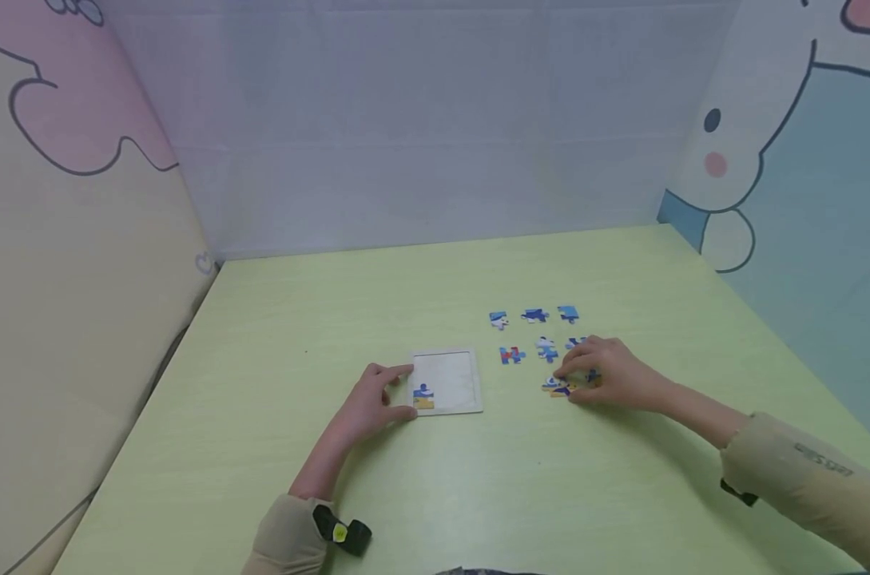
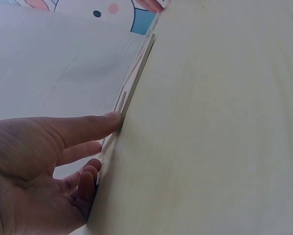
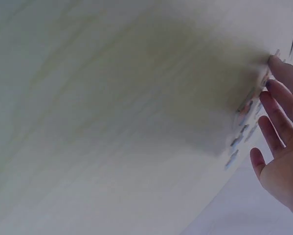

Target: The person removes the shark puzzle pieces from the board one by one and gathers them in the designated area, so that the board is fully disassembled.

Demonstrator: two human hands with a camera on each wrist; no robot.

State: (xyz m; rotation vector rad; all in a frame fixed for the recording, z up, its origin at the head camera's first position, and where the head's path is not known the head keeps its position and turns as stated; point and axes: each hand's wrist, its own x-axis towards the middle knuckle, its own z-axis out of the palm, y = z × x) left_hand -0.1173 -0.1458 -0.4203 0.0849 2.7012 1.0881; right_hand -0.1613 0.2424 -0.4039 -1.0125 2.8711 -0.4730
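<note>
A square white puzzle tray (image 1: 445, 382) lies on the table with one blue, white and yellow puzzle piece (image 1: 423, 397) in its lower left corner. My left hand (image 1: 372, 403) rests at its left side, index finger at the upper left edge and thumb by the lower left corner. In the left wrist view the thumb (image 2: 90, 126) lies straight against the tray's side. To the right, my right hand (image 1: 617, 377) pinches a yellow and dark blue puzzle piece (image 1: 562, 391) between thumb and index finger, low over the table. The fingers partly cover neighbouring pieces.
More loose pieces lie right of the tray: a red and blue one (image 1: 510, 355), a light blue and white one (image 1: 546, 349) and several in a back row, such as the dark blue piece (image 1: 534, 315). Fabric walls (image 1: 420, 120) enclose the pale table (image 1: 319, 303).
</note>
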